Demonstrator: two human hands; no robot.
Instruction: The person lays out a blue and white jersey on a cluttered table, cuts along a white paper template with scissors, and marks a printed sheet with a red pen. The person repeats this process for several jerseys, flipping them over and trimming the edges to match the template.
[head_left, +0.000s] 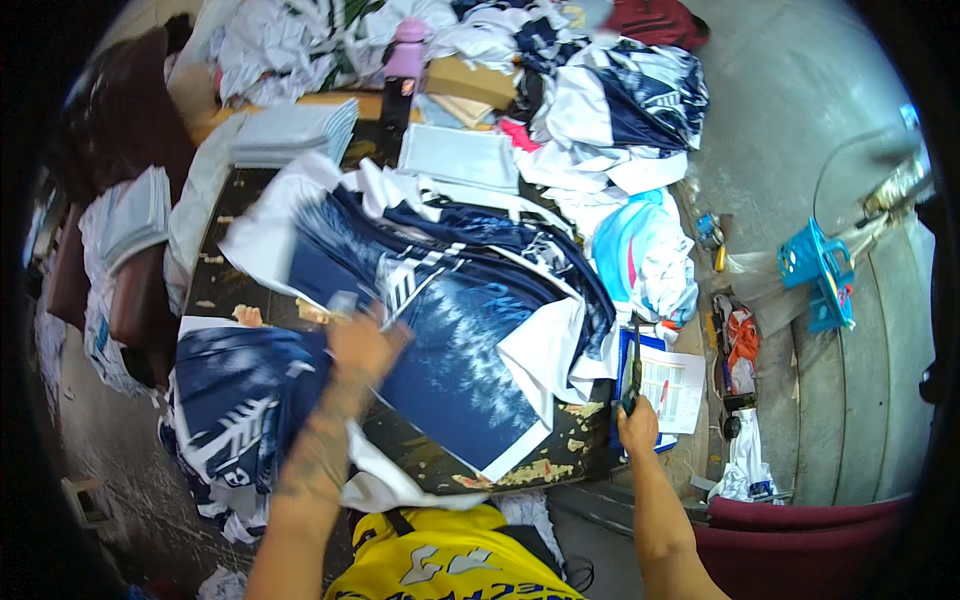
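My left hand [368, 345] is over the near left edge of a navy and white printed fabric piece [450, 350] on the dark table. Motion smears its fingers, so I cannot tell whether they grip the cloth. The fabric's far left corner is blurred too. My right hand [638, 428] holds a pair of dark scissors [636, 375], blades pointing away from me, above a blue clipboard with printed paper [680, 390] at the table's right side. Another navy and white fabric piece [235, 400] hangs over the near left edge, beside my left forearm.
Folded pale stacks [295, 132] and a pink bottle [405, 60] stand at the back. Heaped fabric [630, 110] covers the far right. A blue plastic holder [815, 270] is off to the right, and a maroon seat [800, 550] lies near right. Brown chairs [125, 110] line the left.
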